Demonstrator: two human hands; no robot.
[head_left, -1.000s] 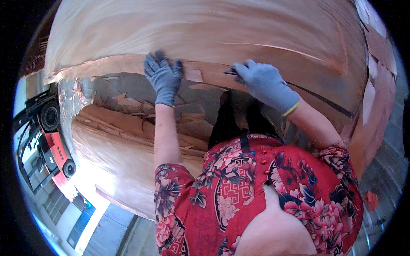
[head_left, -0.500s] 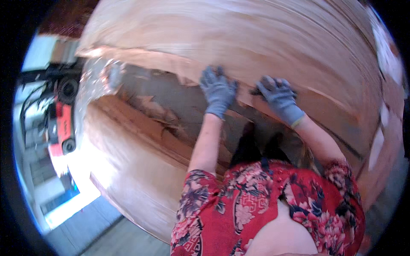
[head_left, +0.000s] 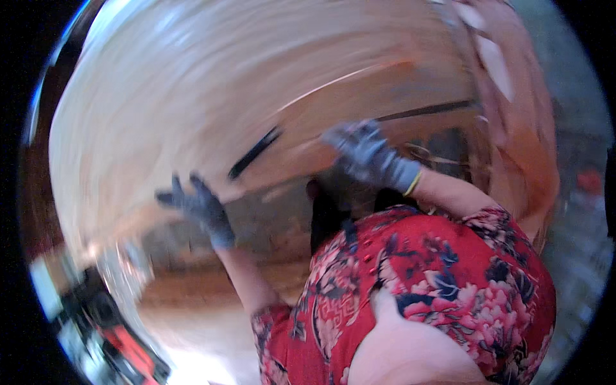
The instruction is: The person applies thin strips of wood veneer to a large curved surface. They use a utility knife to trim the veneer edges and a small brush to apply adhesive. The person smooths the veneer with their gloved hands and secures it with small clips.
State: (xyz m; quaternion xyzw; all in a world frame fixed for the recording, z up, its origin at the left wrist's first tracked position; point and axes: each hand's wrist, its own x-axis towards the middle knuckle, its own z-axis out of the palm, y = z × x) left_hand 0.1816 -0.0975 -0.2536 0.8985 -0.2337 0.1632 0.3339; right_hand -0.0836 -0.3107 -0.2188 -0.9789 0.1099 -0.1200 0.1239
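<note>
A broad stack of thin tan wood veneer sheets (head_left: 186,90) lies in front of me. My left hand (head_left: 202,208), in a grey glove, is over the near edge of the top sheet with its fingers spread and nothing in them. My right hand (head_left: 372,154), gloved alike, is at the near edge further right. Motion smears its fingers, so whether they grip the sheet is unclear. Between the hands, a narrow black tool (head_left: 255,153) lies slantwise on the veneer, touched by neither hand; its exact kind is too blurred to tell.
A second veneer stack (head_left: 192,321) stands behind me to the left, with a gap where my feet are. Torn veneer strips (head_left: 523,147) hang along the right side. A red and black forklift (head_left: 122,340) is at the lower left.
My view has swung round. My left hand has moved left and spread its fingers. The dark tool that was under my right hand now lies loose on the veneer.
</note>
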